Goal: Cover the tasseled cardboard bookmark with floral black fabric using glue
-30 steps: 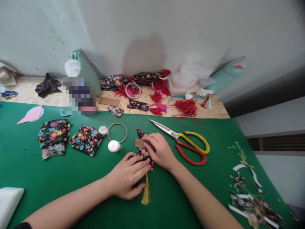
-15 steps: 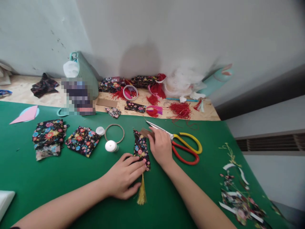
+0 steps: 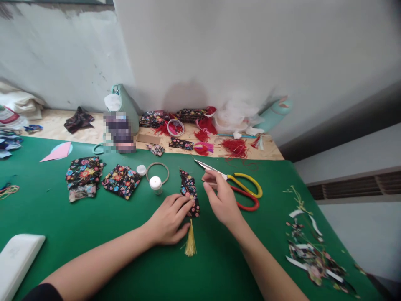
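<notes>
The left hand [image 3: 171,219] lay palm down, its fingers loosely spread over the lower part of the cloth [image 3: 189,184]. That light press probably kept the cloth flat and from sliding on the mat [image 3: 140,267]. The right hand [image 3: 224,200] was apart from it, raised a little to the right of the cloth, thumb and fingers curled toward each other. The cloth thus lay between the hands, with the tassel [image 3: 190,240] below its near end, beside the left thumb, perhaps pointed toward the person so the threads stayed free of the fingers.

The scissors [image 3: 257,186] lay just beyond and right of the right hand, handles to the right, which seemed to suit an easy reach. The bottle [image 3: 156,183] stood beyond the left hand, with the ring [image 3: 167,169] and the lid [image 3: 141,170] close by; the patterned pieces [image 3: 122,180] lay farther left. The scraps [image 3: 313,259] were well right of the right hand, likely kept out of its way.

The left fingers hid part of the cloth, and its join with the tassel could not be made out. A small brown edge showed at the right fingertips, but whether they gripped anything could not be told. The right hand covered part of the scissors, and the frame cut off the white case [image 3: 21,259] left of the left arm.
</notes>
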